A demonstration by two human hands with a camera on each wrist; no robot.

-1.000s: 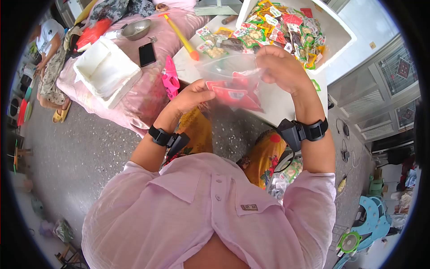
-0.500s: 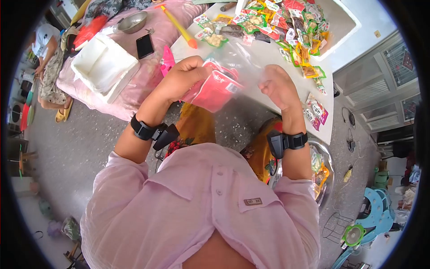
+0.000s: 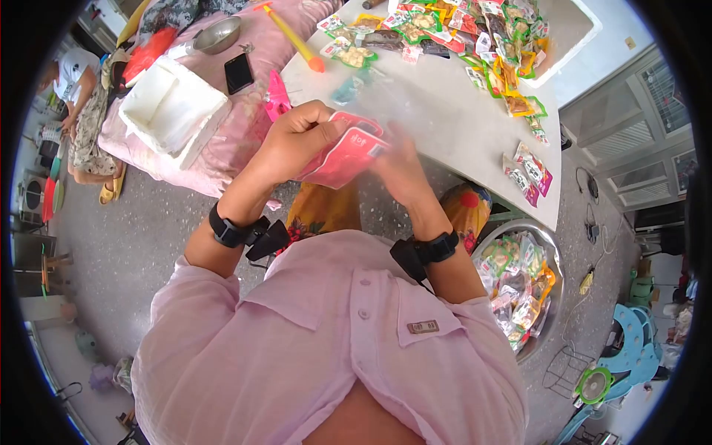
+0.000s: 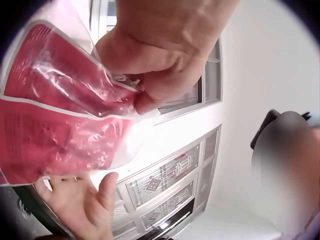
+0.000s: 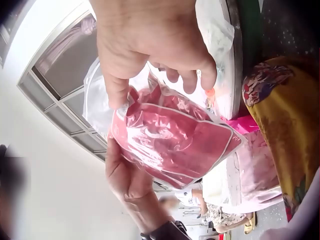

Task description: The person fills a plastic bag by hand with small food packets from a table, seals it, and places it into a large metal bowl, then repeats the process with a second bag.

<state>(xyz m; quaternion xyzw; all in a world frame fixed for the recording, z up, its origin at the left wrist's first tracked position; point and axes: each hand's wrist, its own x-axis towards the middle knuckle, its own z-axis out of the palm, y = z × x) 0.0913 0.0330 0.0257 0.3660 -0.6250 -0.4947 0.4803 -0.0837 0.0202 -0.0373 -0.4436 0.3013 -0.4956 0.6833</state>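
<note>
My left hand (image 3: 297, 144) grips a clear plastic bag with red printed packets (image 3: 343, 157) inside, holding it above my lap at the table's near edge. In the left wrist view the thumb and fingers pinch the bag's edge, and the red packets (image 4: 55, 110) lie flat behind the film. My right hand (image 3: 400, 174), blurred in the head view, is just right of the bag. The right wrist view has the right hand (image 5: 150, 40) over the bag, thumb and fingers apart and pointing down at it, the thumb tip overlapping the film.
Colourful snack packets (image 3: 482, 37) pile from a white foam box (image 3: 575, 44) onto the white table (image 3: 475, 126). Two packets (image 3: 528, 174) lie near its right edge. A metal basin (image 3: 558, 297) of packets stands below. On the pink bed are another foam box (image 3: 174, 111) and a phone (image 3: 239, 73).
The bag has moved left with my left hand and tilted, its red packets turned upward. My right hand let go of the bag's upper edge, swung right, then came back down beside it.
</note>
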